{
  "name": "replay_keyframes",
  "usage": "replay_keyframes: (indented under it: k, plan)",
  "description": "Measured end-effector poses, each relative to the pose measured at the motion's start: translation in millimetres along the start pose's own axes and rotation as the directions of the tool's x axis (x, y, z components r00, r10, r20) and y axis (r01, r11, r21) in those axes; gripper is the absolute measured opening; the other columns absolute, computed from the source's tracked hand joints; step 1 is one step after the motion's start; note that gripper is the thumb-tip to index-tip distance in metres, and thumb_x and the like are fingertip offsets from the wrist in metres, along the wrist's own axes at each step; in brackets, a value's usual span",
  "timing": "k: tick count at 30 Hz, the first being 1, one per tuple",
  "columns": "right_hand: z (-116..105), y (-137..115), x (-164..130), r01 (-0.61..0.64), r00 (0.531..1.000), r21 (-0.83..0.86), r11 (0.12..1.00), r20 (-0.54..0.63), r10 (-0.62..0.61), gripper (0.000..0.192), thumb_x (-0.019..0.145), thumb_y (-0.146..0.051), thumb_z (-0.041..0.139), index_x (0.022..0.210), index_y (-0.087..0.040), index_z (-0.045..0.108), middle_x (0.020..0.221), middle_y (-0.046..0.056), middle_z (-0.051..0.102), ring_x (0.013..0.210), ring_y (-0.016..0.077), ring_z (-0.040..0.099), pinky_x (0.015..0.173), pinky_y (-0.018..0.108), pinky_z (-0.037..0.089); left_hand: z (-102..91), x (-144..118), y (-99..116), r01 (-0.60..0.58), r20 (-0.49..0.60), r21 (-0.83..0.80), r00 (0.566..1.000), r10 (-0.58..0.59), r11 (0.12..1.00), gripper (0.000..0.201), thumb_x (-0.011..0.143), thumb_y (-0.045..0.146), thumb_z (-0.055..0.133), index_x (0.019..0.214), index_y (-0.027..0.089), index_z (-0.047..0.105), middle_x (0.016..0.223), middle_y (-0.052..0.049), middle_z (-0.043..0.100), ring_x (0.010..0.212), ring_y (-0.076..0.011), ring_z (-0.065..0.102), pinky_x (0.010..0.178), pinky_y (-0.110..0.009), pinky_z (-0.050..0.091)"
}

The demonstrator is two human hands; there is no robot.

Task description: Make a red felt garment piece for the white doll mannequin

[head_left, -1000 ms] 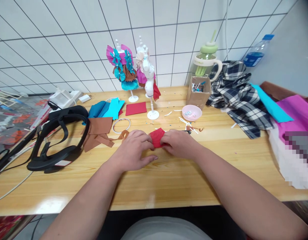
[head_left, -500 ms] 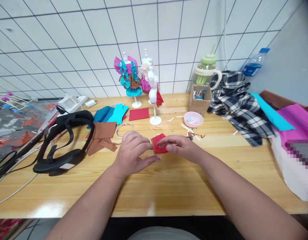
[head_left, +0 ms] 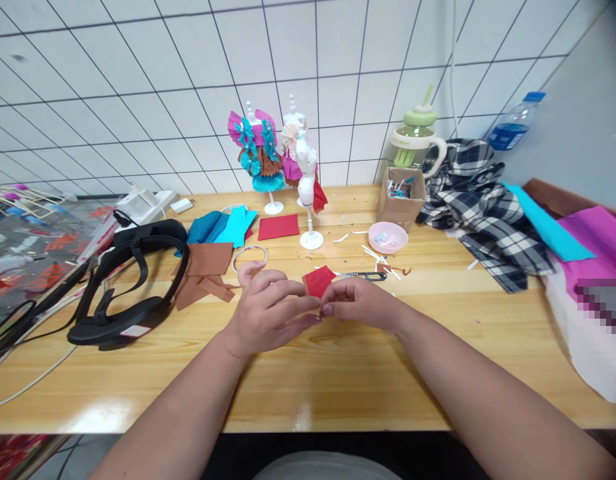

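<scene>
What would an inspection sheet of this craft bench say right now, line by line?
Surface: pale wooden table, paper scraps near the middle.
Job's things: small folded red paper piece, pinched at its lower edge by both hands.
Clutter: brown paper pieces, turquoise sheets, flat red sheet, pink bowl, cardboard box, thread snips, white ring, black headset, checked cloth.
Grippers: left hand and right hand, fingertips shut on the paper.
Cables: white cable at the left edge.
Surroundings: white tiled wall, dressed mini mannequins, green-lidded jug.
</scene>
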State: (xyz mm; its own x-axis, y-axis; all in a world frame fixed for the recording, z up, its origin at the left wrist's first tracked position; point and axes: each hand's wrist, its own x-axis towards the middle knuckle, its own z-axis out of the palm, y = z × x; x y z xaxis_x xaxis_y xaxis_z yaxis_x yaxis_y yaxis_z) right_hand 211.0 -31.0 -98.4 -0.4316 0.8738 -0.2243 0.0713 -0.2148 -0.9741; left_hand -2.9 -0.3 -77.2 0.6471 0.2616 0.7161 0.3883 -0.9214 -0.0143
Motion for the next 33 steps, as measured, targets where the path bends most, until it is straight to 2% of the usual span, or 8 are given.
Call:
replay_keyframes:
  k: [4,7,11,13,16,20,26,33]
  plan:
    - [3.4,-4.1,0.3,-0.05,0.996,0.155,0.987,-0.07,0.062,0.018,0.069,-0.032,0.069,0.076,-0.018,0.06,0.063,-0.004,0.059,0.051,0.0072,0.047,0.046,0.021,0.029,1.9,-0.4,2.3,-0.05,0.064,-0.01,0.997,0.05,0.999,0.021,0.076,0.031,0.075,0.096,0.036,0.072,0.087,0.004,0.074,0.082,-0.0176,0.054,0.093,-0.041,0.028]
    - [5.6,-5.0,1.7,-0.061,0.992,0.287,0.956,-0.085,0.089,0.022,0.067,-0.033,0.069,0.076,-0.019,0.055,0.066,-0.003,0.061,0.047,0.0065,0.043,0.042,0.021,0.023,1.3,-1.2,2.8,-0.046,0.062,-0.033,0.997,0.048,0.998,0.02,0.077,0.023,0.073,0.09,0.038,0.072,0.086,0.005,0.073,0.081,-0.0171,0.053,0.093,-0.042,0.028]
    - [3.7,-0.5,4.3,0.003,0.98,0.234,0.972,-0.196,0.044,0.02,0.069,-0.035,0.068,0.076,-0.019,0.058,0.061,-0.005,0.052,0.05,0.007,0.038,0.046,0.022,0.023,-1.3,-1.2,2.8,0.133,0.039,-0.265,0.991,-0.127,0.955,0.01,0.081,0.035,0.065,0.084,0.028,0.072,0.078,-0.002,0.069,0.078,-0.0188,0.054,0.083,-0.04,0.036]
    - [1.9,2.2,5.5,0.041,0.964,0.125,0.991,-0.265,-0.006,0.019,0.07,-0.035,0.068,0.076,-0.019,0.061,0.063,-0.005,0.05,0.054,0.0079,0.037,0.05,0.023,0.025,0.7,-0.2,3.1,0.306,0.094,-0.373,0.952,-0.292,0.876,0.029,0.084,0.049,0.059,0.082,0.022,0.071,0.079,-0.005,0.066,0.078,-0.02,0.055,0.079,-0.039,0.039]
    - [1.9,4.6,6.7,0.12,0.933,-0.091,0.989,-0.33,-0.143,0.016,0.07,-0.034,0.07,0.075,-0.019,0.066,0.081,-0.001,0.057,0.061,0.009,0.038,0.059,0.026,0.031,10.6,1.3,4.7,0.55,0.292,-0.393,0.835,-0.467,0.737,0.051,0.079,0.069,0.054,0.089,0.021,0.072,0.09,-0.007,0.066,0.089,-0.0232,0.057,0.083,-0.04,0.04]
    - [5.8,5.6,7.5,0.168,0.91,-0.187,0.968,-0.347,-0.225,0.014,0.072,-0.033,0.069,0.077,-0.02,0.07,0.103,0.004,0.06,0.07,0.0117,0.045,0.069,0.03,0.039,27.7,1.4,9.4,0.734,0.507,-0.458,0.679,-0.531,0.501,0.046,0.078,0.064,0.061,0.092,0.022,0.073,0.101,-0.008,0.066,0.101,-0.0254,0.057,0.092,-0.042,0.042]
    - [7.5,8.0,8.1,0.228,0.885,-0.105,0.968,-0.392,-0.251,0.017,0.075,-0.037,0.069,0.08,-0.021,0.069,0.106,0.005,0.062,0.083,0.0168,0.055,0.074,0.033,0.046,35.6,-0.5,12.6,0.73,0.525,-0.636,0.647,-0.553,0.25,0.024,0.078,0.042,0.071,0.086,0.02,0.074,0.1,-0.007,0.065,0.101,-0.0219,0.06,0.096,-0.039,0.043]
    - [12.9,7.7,9.5,0.25,0.863,-0.152,0.956,-0.414,-0.291,0.016,0.076,-0.037,0.068,0.081,-0.021,0.068,0.105,0.005,0.062,0.087,0.0173,0.055,0.078,0.032,0.045,37.2,-0.9,13.9,0.701,0.631,-0.713,0.631,-0.451,-0.016,0.037,0.085,0.049,0.062,0.102,0.018,0.071,0.104,-0.009,0.067,0.105,-0.0249,0.06,0.095,-0.039,0.045]
